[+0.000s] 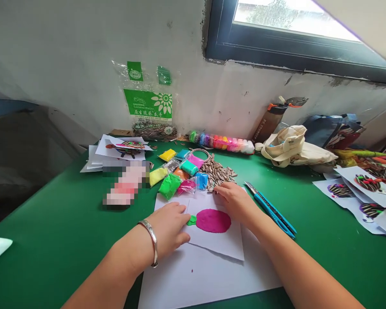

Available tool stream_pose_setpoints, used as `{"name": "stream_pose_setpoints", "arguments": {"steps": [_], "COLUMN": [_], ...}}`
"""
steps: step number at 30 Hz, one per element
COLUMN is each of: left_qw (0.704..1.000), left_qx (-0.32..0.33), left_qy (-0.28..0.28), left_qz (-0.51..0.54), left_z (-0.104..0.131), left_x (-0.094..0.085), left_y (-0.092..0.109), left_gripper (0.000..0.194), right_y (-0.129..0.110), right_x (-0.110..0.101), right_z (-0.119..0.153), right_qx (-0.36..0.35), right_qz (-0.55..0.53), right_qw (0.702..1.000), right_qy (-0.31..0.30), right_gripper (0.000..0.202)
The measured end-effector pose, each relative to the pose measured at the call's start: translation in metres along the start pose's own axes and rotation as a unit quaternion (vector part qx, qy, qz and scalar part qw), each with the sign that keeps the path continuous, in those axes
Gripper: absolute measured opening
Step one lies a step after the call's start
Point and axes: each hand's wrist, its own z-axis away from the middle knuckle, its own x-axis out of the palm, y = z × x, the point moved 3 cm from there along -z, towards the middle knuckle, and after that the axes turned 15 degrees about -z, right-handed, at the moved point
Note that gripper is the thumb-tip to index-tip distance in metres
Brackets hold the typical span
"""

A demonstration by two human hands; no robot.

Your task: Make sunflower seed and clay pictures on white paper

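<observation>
My left hand (172, 226), wearing a silver bangle (152, 242), lies on a small white sheet (209, 249). Its fingers are stretched out and the thumb is apart, with fingertips beside a small green clay piece (191, 220). That piece adjoins a flat magenta clay oval (213, 220) on the sheet. My right hand (236, 201) reaches across the sheet's far right corner, its fingers extended toward the near edge of a pile of striped sunflower seeds (220, 169). I see nothing clearly held; its thumb is hidden. A larger white sheet (180, 283) lies underneath.
Coloured clay packets (170, 185) lie beyond the sheets, beside a roll of tape (206, 152). A blue utility knife (272, 210) and blue scissors (284, 223) are at right. Decorated cards (369, 184) and more cards (107, 150) flank the work. A seed bag (149, 107) stands behind.
</observation>
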Motion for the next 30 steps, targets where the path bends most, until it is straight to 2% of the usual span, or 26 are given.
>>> {"name": "stream_pose_setpoints", "arguments": {"steps": [5,12,17,19,22,26,30], "left_qw": [0.999,1.000,1.000,1.000,1.000,0.999,0.999], "left_qx": [-0.022,-0.010,-0.015,-0.016,-0.014,-0.010,-0.014], "left_qy": [-0.024,0.001,0.011,0.016,0.021,0.027,0.032], "left_qz": [0.004,-0.010,-0.004,-0.005,-0.007,-0.013,-0.022], "left_z": [0.000,-0.004,-0.003,-0.003,-0.003,-0.003,-0.004], "left_x": [-0.008,-0.001,0.001,0.003,0.007,0.009,0.009], "left_y": [0.001,0.000,-0.001,-0.002,-0.003,-0.003,-0.002], "left_gripper": [0.024,0.019,0.015,0.014,0.016,0.020,0.020], "right_y": [0.000,0.000,-0.025,-0.042,-0.064,-0.071,-0.068], "right_x": [-0.001,0.000,-0.012,-0.013,-0.006,0.006,0.013], "right_z": [-0.003,0.000,0.007,0.009,0.011,0.009,0.006], "right_qx": [0.005,0.014,0.036,0.037,0.000,-0.014,-0.042], "right_qz": [0.017,0.064,0.042,-0.070,-0.186,-0.184,-0.147], "right_qw": [1.000,0.996,0.994,0.994,0.982,0.981,0.988], "right_qy": [0.015,0.053,0.090,0.071,-0.003,-0.055,-0.023], "right_gripper": [0.024,0.018,0.026,0.024,0.022,0.023,0.020]}}
